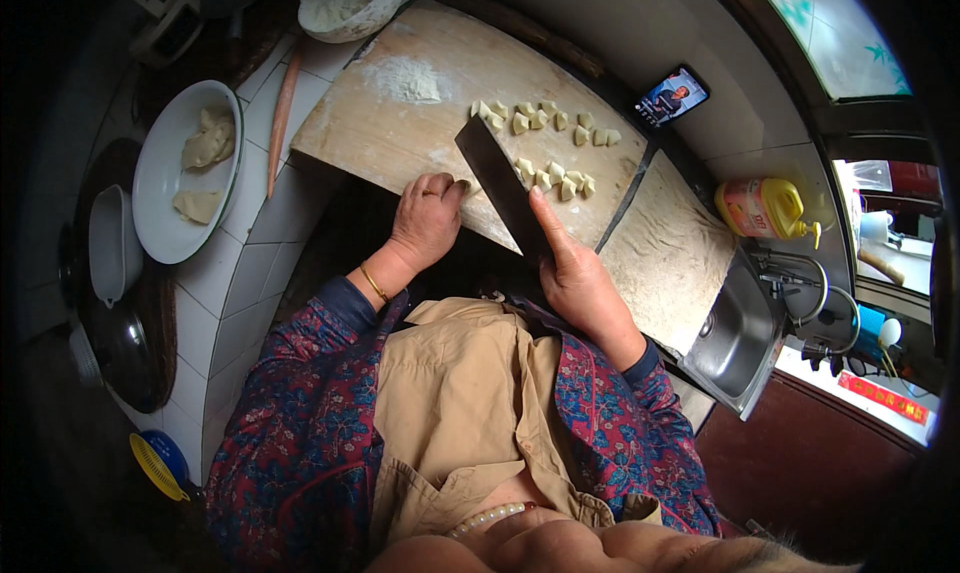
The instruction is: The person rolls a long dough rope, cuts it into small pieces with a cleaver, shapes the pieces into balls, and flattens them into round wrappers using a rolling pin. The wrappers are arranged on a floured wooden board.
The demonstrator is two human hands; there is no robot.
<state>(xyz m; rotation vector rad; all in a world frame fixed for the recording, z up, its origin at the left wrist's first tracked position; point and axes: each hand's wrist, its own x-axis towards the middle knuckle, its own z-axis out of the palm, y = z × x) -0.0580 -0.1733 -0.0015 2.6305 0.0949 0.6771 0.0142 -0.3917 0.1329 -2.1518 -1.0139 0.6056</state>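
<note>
My right hand [581, 280] grips a dark cleaver [499, 175], its index finger stretched along the blade. The blade slants over the near part of a floured wooden board [360, 122]. At the board's front edge my left hand [431, 216] is curled, and a pale bit of dough [472, 189] shows at its fingertips; most of what it holds is hidden. Small cut dough pieces lie in two loose groups: a far row [540, 116] and a nearer cluster [559, 177] right of the blade. A heap of flour [412, 82] sits on the board's far left.
Left of the board are a wooden rolling pin [283, 115] and a white enamel basin [150, 220] holding two dough lumps. A flour bowl [352, 25] stands behind. At right are a cloth [667, 235], a sink [739, 348], a yellow pump bottle [765, 207] and a propped phone [673, 96].
</note>
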